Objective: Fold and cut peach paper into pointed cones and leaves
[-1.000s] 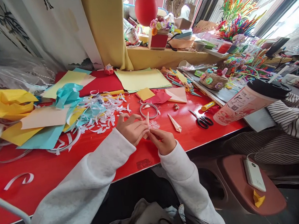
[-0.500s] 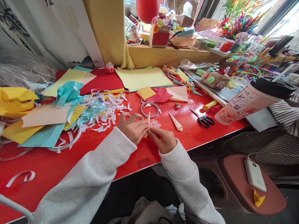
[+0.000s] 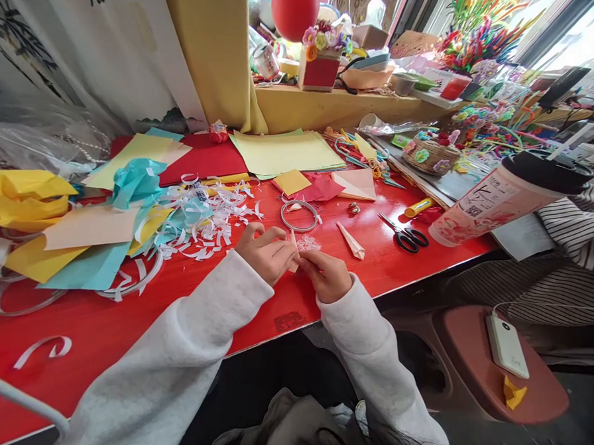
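My left hand [image 3: 267,252] and my right hand [image 3: 327,274] meet over the red table [image 3: 183,321], both closed on a small folded pale-pink paper [image 3: 293,252]. Its pointed tip rises between the fingertips; the rest is mostly hidden by them. Just beyond are a roll of tape [image 3: 298,216] and some crumpled clear material [image 3: 308,243]. To the right lie a second folded pink paper cone [image 3: 351,241], a small metallic bell [image 3: 354,208] and black scissors [image 3: 410,239].
White and blue paper curls [image 3: 212,220] and coloured sheets [image 3: 91,226] cover the left. A pink cup [image 3: 480,203] with a black lid leans at the right, near a person in striped sleeves [image 3: 583,227]. A power bank [image 3: 507,345] rests on a stool [image 3: 467,346].
The folded paper between my fingertips has tilted slightly left, and its tip sits lower. Both hands keep their hold. The whole view has shifted a little.
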A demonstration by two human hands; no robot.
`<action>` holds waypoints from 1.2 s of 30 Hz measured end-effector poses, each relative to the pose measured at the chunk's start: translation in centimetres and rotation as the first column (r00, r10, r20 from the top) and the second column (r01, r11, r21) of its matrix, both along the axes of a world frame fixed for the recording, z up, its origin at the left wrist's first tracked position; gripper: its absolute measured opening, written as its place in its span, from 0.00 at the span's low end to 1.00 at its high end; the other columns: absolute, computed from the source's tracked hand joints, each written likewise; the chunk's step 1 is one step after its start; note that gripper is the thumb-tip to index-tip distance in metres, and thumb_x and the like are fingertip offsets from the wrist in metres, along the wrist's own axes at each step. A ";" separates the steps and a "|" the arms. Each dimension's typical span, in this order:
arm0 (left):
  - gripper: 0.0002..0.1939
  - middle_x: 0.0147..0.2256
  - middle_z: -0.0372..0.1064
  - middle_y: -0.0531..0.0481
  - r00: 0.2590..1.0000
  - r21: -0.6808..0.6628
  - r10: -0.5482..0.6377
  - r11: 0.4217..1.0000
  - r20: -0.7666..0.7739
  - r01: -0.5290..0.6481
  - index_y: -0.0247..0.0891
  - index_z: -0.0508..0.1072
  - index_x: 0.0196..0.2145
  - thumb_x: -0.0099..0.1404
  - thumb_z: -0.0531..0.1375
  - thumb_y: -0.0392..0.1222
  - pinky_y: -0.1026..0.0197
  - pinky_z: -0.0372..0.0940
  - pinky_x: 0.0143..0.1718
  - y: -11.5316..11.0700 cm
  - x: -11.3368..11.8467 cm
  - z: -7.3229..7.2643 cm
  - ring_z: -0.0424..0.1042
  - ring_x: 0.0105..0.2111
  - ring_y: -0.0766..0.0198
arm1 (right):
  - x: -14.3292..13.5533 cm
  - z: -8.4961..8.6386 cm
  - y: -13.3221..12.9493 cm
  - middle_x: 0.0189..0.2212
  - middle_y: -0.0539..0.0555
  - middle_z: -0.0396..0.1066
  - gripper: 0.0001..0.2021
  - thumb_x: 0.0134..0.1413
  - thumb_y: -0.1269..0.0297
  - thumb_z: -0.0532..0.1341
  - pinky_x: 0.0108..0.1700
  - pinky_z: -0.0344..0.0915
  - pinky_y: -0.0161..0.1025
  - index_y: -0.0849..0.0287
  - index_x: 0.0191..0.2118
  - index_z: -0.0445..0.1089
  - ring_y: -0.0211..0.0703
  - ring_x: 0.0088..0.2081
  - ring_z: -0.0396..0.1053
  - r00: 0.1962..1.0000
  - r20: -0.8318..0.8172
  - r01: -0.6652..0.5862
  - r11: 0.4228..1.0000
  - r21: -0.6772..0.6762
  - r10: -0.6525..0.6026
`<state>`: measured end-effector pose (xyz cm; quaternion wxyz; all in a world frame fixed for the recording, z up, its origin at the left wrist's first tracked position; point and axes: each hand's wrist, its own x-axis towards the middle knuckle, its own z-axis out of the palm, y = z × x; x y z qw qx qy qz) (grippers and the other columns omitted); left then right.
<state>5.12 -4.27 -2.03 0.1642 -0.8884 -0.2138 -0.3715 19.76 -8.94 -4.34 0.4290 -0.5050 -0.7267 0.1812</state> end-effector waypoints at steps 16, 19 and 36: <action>0.08 0.26 0.70 0.55 0.984 -0.310 0.171 0.939 0.050 -0.148 0.41 0.71 0.27 0.56 0.52 0.40 0.56 0.49 0.38 0.7 -0.4 0.6 0.66 0.33 0.65 | 0.0 0.0 0.0 0.21 0.53 0.67 0.09 0.51 0.64 0.50 0.31 0.63 0.36 0.61 0.31 0.64 0.37 0.24 0.66 0.995 -0.096 -0.021 0.991 -0.129 0.009; 0.09 0.29 0.70 0.51 0.898 -0.409 0.421 0.847 0.126 -0.339 0.39 0.71 0.28 0.56 0.51 0.43 0.59 0.53 0.37 1.8 -1.5 1.3 0.65 0.35 0.63 | 0.1 -0.2 0.0 0.19 0.52 0.66 0.10 0.50 0.61 0.50 0.28 0.64 0.35 0.61 0.30 0.64 0.37 0.22 0.66 0.965 -0.262 -0.058 0.969 -0.239 -0.007; 0.16 0.31 0.69 0.50 0.931 -0.961 0.261 0.172 0.255 0.215 0.35 0.69 0.30 0.46 0.59 0.49 0.59 0.61 0.39 2.7 -1.2 0.8 0.67 0.33 0.62 | 0.2 0.0 0.0 0.17 0.48 0.64 0.13 0.42 0.56 0.56 0.22 0.63 0.32 0.62 0.30 0.65 0.33 0.18 0.64 0.801 -0.598 -0.258 0.898 -0.357 -0.007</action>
